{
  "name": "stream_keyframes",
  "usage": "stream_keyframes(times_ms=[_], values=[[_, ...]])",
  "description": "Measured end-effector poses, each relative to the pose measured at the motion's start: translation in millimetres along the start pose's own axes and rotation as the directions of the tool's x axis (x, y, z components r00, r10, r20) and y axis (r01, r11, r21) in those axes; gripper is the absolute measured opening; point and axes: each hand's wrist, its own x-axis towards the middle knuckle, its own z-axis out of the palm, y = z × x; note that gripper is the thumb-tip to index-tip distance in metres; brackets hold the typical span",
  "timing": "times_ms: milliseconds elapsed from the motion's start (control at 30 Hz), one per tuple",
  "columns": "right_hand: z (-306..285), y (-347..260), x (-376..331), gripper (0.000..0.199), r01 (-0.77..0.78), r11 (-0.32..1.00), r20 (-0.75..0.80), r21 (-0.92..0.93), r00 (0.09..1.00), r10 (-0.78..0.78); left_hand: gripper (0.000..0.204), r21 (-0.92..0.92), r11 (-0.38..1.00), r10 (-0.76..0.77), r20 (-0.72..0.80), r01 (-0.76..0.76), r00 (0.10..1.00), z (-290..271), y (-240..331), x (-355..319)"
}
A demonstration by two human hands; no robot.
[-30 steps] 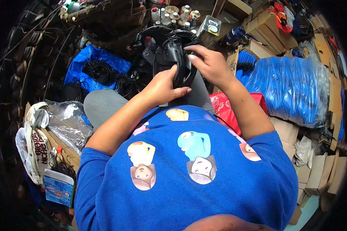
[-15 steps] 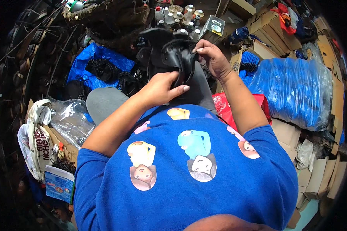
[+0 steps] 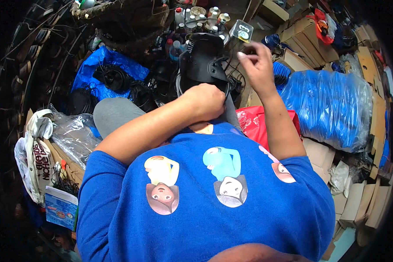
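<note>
A black shoe upper [image 3: 203, 59] with metal-ringed eyelets stands up between my knees, its inner side and a flap facing me. My left hand [image 3: 205, 101] is closed in a fist over its lower end and holds it there. Off to the right of the upper, my right hand [image 3: 258, 67] is raised with thumb and fingers bent toward each other. Its fingertips are smeared by motion, so whatever they pinch is too thin to make out. A thin black lace [image 3: 226, 60] loops out from beside the eyelets toward that hand.
A blue plastic sheet [image 3: 91, 65] with black laced pieces lies at the left. Several bottles [image 3: 201, 18] and a clear box [image 3: 241, 30] stand ahead. At the right are a plastic-wrapped blue bundle [image 3: 329, 111], a red bag [image 3: 254, 124] and cardboard boxes [image 3: 308, 37].
My right hand has moved from the eyelets up and to the right. My left hand has closed into a fist, and the upper has turned so its inner side shows.
</note>
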Motion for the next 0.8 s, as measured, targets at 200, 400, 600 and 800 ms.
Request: stream_keyframes(times_ms=[200, 400, 600, 800], values=[[-2, 26, -25, 0.066, -0.806, 0.591, 0.538, 0.018, 0.506, 0.674, 0.032, -0.035, 0.999, 0.039, -0.024, -0.040, 0.999, 6, 2, 5], [12, 11, -6, 0.045, -0.822, 0.525, 0.453, 0.221, 0.563, 0.691, 0.030, 0.002, 1.000, 0.024, 0.015, -0.024, 1.000, 10, 12, 9], [17, 13, 1, 0.009, -0.678, 0.216, 0.465, 0.703, 0.667, 0.582, 0.030, -0.035, 0.999, 0.015, 0.006, -0.015, 1.000, 8, 9, 7], [7, 22, 11, 0.013, -0.575, 0.236, 0.264, 0.783, 0.652, 0.711, 0.031, -0.046, 0.998, 0.031, -0.016, -0.032, 0.999, 8, 6, 4]])
